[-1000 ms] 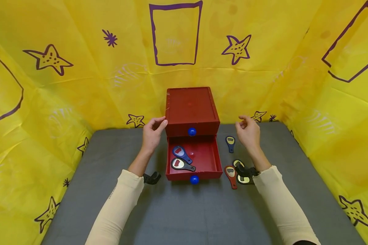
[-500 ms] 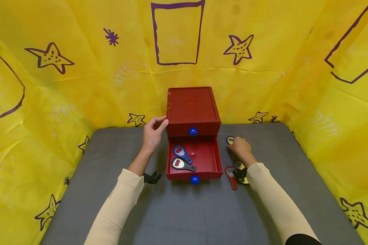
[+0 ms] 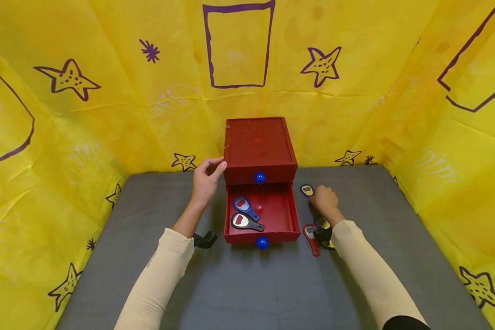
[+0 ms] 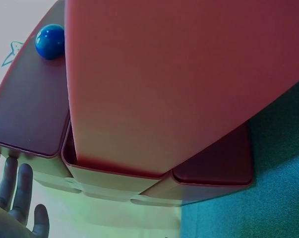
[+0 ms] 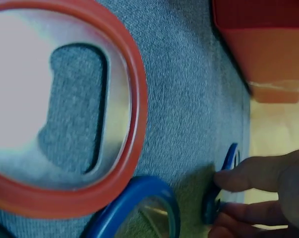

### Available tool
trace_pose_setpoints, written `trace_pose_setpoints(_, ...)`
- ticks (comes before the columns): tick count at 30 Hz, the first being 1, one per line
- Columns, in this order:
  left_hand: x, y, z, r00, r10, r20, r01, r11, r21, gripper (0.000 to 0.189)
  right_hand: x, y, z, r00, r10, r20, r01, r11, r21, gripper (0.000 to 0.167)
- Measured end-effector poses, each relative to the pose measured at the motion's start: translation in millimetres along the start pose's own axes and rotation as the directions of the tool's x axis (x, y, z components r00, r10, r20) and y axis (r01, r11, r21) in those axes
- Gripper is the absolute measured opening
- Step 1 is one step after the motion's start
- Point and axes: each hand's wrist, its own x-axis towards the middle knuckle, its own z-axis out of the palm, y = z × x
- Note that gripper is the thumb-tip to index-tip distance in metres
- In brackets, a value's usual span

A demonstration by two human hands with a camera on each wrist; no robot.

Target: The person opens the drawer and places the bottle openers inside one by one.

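Right hand pinches a blue, paddle-shaped, metal-faced opener; left hand, fingers spread, likely steadies the red plastic drawer unit alongside.

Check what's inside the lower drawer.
The lower drawer holds a blue bottle opener and a black one; its far end is covered by the upper drawer, leaving that part unseen.

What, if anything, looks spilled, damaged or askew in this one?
Nothing looks spilled or clearly broken. Mildly untidy: in the open red plastic drawer, the blue-rimmed metal bottle opener and the black-rimmed metal bottle opener lie at slants, bunched toward the left side instead of neatly lined up.
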Motion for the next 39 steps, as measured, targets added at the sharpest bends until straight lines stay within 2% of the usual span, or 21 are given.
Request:
trace_pose_setpoints(6, -0.2, 2.2, -0.3, 1.0, -0.018, 0.003, 0.018, 1.0, -0.006, 0.033, 3.8, 11, -2, 0.996, -0.082, 0.019, 0.078, 0.986, 0.149, 0.029)
trace_pose_setpoints(10, -1.0, 6.1, -0.5, 0.999, -0.036, 0.014, 0.036, 0.999, -0.006, 0.033, 4.0, 15, -11, 0.994, -0.086, 0.063, 0.066, 0.959, 0.275, 0.027)
trace_pose_setpoints(13, -1.5, 8.0, -0.4, 0.999, -0.039, 0.016, 0.039, 0.999, -0.009, 0.032, 2.5, 14, -22, 0.994, -0.083, 0.071, 0.057, 0.951, 0.304, 0.032)
trace_pose_setpoints(19, -0.9, 2.1, 0.6, 1.0, 0.008, -0.006, -0.008, 1.0, -0.02, 0.031, -3.4, 10, -49, 0.994, -0.11, -0.008, 0.107, 0.938, 0.33, 0.033)
trace_pose_setpoints(23, -0.5, 2.9, 0.0, 1.0, -0.023, 0.0, 0.023, 1.0, -0.012, 0.032, -7.4, 7, -66, 0.992, -0.119, -0.036, 0.125, 0.925, 0.359, 0.032)
trace_pose_setpoints(25, -1.2, 6.2, -0.2, 0.999, -0.039, 0.007, 0.039, 0.999, -0.009, 0.032, -9.9, 5, -73, 0.991, -0.122, -0.058, 0.134, 0.924, 0.358, 0.032)
trace_pose_setpoints(30, -9.3, 28.3, 0.1, 0.999, -0.032, 0.018, 0.032, 0.999, 0.0, 0.032, -19.6, -4, -90, 0.983, -0.128, -0.133, 0.168, 0.916, 0.365, 0.033)
trace_pose_setpoints(32, -12.1, 35.1, 0.2, 0.999, -0.026, 0.019, 0.026, 1.0, 0.008, 0.032, -25.4, -8, -97, 0.975, -0.138, -0.173, 0.192, 0.914, 0.358, 0.033)
trace_pose_setpoints(39, -12.8, 36.3, 0.1, 1.0, -0.024, 0.017, 0.024, 1.0, 0.001, 0.031, -49.7, -29, -119, 0.934, -0.181, -0.309, 0.278, 0.91, 0.307, 0.034)
